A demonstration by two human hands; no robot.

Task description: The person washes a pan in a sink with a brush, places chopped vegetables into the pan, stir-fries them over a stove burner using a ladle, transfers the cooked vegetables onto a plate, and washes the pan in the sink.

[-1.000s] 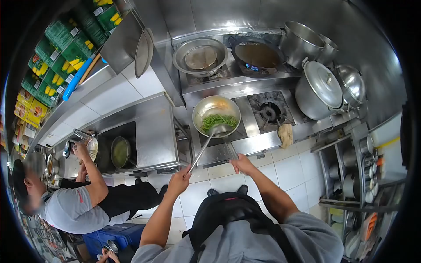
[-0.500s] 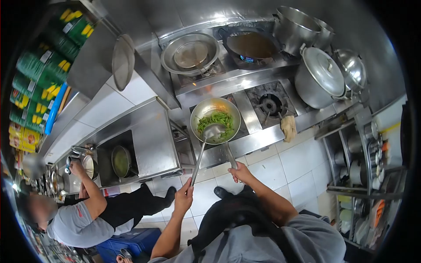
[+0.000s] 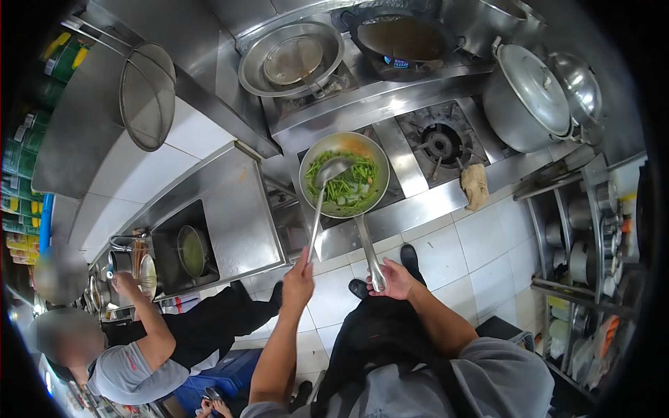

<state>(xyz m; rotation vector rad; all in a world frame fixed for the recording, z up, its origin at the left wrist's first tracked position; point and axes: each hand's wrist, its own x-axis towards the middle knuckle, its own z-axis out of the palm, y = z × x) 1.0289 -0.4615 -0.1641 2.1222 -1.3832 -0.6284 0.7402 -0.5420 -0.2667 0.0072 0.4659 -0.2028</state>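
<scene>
"Two hands work at the pan [image 3: 362,145]; what just changed?"

"The right hand [image 3: 396,280], on the person's side of the pan, has loosened. A moment earlier it was curled around the pan handle [image 3: 366,240]; now it is spread, palm up, with the handle's end lying over the fingers."

"And the left hand [image 3: 298,282]?"

"Closed around the shaft of the ladle [image 3: 334,167], whose bowl has shifted from the pan's near part to its far left."

"Where are the greens [image 3: 359,177]?"

"Inside the pan, spread about the ladle's bowl. I'd judge the pan only lightly steadied, leaving the stirring to the ladle. Just right of the pan is a burner [image 3: 440,141]; farther right, a cloth [image 3: 474,187]."
</scene>
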